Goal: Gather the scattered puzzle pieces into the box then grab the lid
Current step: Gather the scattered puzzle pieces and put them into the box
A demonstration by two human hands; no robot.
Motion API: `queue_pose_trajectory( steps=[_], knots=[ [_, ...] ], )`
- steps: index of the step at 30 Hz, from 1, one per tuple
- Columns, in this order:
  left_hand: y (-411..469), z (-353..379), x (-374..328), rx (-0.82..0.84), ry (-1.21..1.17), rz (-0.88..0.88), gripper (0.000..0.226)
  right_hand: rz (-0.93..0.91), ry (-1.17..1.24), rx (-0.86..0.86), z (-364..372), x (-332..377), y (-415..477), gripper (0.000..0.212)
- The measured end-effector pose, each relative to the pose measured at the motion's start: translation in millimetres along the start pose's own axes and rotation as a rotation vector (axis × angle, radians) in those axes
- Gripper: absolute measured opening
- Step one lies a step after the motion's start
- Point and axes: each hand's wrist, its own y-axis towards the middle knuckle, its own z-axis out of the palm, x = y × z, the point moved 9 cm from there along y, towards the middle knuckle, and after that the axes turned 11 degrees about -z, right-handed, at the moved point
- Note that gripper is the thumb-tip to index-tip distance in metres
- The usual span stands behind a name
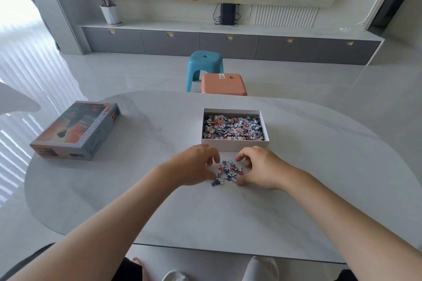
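One open box [235, 145] being seen near table [296, 201] centre, holding puzzle pieces too many to count. One small heap of loose pieces [229, 172] being seen just in front of box; number cannot be told. One lid [75, 131] being seen well left of box. Two hands being seen flanking heap: left hand [196, 166], right hand [260, 167]. Two stools being seen beyond box: one blue stool [204, 66], one orange stool [222, 84].

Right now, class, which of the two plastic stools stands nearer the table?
The orange square-topped plastic stool, tucked against the white table's far edge; the blue plastic stool stands behind it.
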Motion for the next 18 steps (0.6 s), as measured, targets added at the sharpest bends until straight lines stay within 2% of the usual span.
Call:
queue_pose_trajectory(
  steps=[3, 5, 6, 8, 12, 18],
  knots=[
    [0, 6, -6, 0.073, 0.064, 0.005, 0.058, 0.032, -0.09, 0.03, -1, -3, -1, 0.083],
    [-1, 13, -8, 0.129, 0.148, 0.011, 0.078, 0.012, -0.097, 0.057, 3, 1, -1, 0.081],
    [-1, 15, -10, 0.143, 0.168, 0.019, 0.081, -0.012, -0.101, 0.068, 6, 4, 0, 0.076],
    [0, 15, -14, 0.141, 0.123, 0.036, 0.073, -0.059, -0.102, 0.071, 10, 11, 1, 0.069],
    [5, 8, -21, 0.052, 0.013, 0.052, 0.041, -0.098, -0.067, 0.046, 11, 19, 5, 0.056],
    [10, 9, -13, -0.011, -0.042, -0.043, 0.037, -0.06, 0.062, -0.061, 8, 20, 10, 0.027]
  ],
)
